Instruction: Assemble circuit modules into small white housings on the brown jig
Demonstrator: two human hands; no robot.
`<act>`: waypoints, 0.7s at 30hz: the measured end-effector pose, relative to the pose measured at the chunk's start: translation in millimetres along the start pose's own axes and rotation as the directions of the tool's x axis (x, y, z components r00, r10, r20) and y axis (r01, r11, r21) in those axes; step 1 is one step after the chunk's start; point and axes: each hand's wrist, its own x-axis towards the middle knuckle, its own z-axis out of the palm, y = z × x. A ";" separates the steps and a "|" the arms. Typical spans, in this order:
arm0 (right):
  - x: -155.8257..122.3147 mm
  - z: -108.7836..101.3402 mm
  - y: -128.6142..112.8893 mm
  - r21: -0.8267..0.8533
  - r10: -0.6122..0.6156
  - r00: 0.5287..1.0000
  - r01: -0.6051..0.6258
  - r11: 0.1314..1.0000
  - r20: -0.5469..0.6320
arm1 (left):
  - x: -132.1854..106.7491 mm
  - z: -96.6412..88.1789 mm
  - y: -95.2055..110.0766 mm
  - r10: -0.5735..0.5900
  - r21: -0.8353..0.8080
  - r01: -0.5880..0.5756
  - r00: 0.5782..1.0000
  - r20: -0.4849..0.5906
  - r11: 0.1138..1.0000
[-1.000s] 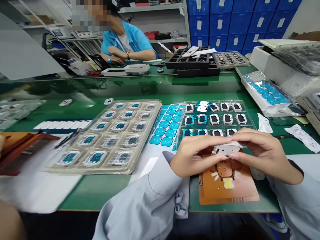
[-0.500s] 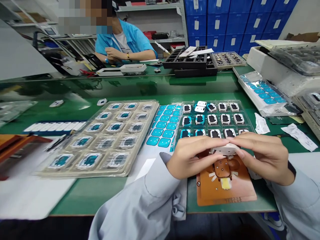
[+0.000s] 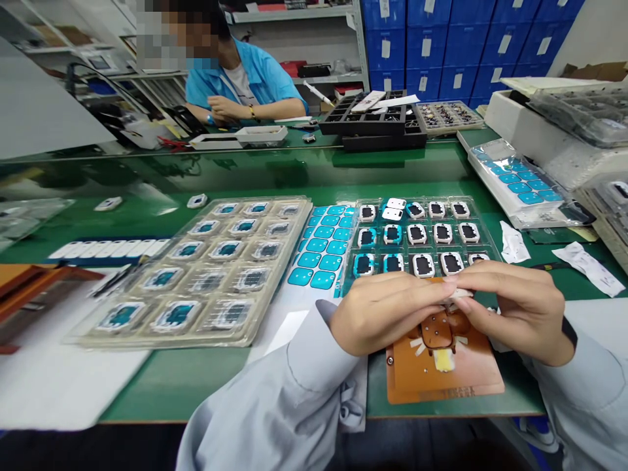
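My left hand (image 3: 387, 311) and my right hand (image 3: 515, 307) meet fingertip to fingertip over an orange-brown fixture plate (image 3: 441, 373) at the table's front edge. Together they pinch a small white plastic part (image 3: 458, 296), mostly hidden under the fingers, just above the fixture's raised brown seat (image 3: 438, 331). Both hands are closed on it. Right behind the hands lies a clear tray (image 3: 492, 243) holding several white and teal framed parts.
A stack of clear blister trays (image 3: 196, 275) with teal parts lies to the left, a sheet of teal stickers (image 3: 321, 252) between the trays. Black trays (image 3: 375, 124) stand at the back. A person in a blue shirt (image 3: 245, 82) sits across the green table (image 3: 275, 173). White boxes (image 3: 544, 131) are at right.
The hands have lowered the white part slightly towards the fixture and closed further over it, so less of it shows. The view has shifted a little to the right.
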 end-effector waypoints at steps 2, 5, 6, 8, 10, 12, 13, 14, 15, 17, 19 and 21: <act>-1.8 2.9 -0.5 0.007 0.024 1.000 -0.024 1.000 -0.020 | -2.1 1.1 -0.5 0.002 0.007 -0.002 1.000 0.002 1.000; -3.8 6.5 -0.8 0.019 0.054 0.998 -0.054 0.998 -0.039 | -3.9 1.4 -1.2 0.007 0.000 -0.007 1.000 0.010 1.000; -4.1 7.3 -0.7 0.020 0.056 0.998 -0.056 0.998 -0.039 | -3.8 1.0 -1.4 0.008 -0.006 -0.008 1.000 0.017 1.000; -4.2 7.7 -0.3 0.025 0.056 0.998 -0.055 0.998 -0.030 | -2.6 -0.1 -1.4 0.000 -0.014 0.001 1.000 0.029 1.000; -4.0 6.9 -0.1 0.049 0.054 0.998 -0.054 0.997 -0.010 | -0.5 -1.5 -0.9 -0.013 -0.007 0.013 1.000 0.008 1.000; -3.7 5.3 -0.3 0.086 0.065 0.998 -0.066 0.994 0.016 | 1.3 -2.8 -0.1 -0.023 0.018 0.024 0.999 -0.046 1.000; -3.7 4.4 -0.7 0.105 0.076 0.997 -0.078 0.991 0.029 | 2.0 -3.4 0.3 -0.027 0.026 0.029 0.997 -0.070 0.999; -3.8 3.5 -1.1 0.124 0.089 0.995 -0.094 0.988 0.043 | 2.4 -3.8 0.7 -0.033 0.028 0.036 0.996 -0.086 0.999; -3.9 2.8 -1.5 0.142 0.105 0.993 -0.112 0.984 0.055 | 2.7 -4.1 1.0 -0.039 0.025 0.042 0.995 -0.095 0.999; -4.2 2.0 -2.3 0.178 0.127 0.990 -0.136 0.975 0.065 | 3.0 -4.3 1.1 -0.045 0.015 0.047 0.994 -0.101 0.999; -4.6 2.0 -2.8 0.202 0.134 0.989 -0.144 0.969 0.059 | 3.1 -4.2 0.7 -0.043 0.017 0.045 0.994 -0.102 0.999; -5.0 2.4 -3.0 0.214 0.134 0.990 -0.141 0.967 0.048 | 3.2 -3.8 0.1 -0.036 0.022 0.038 0.994 -0.103 0.999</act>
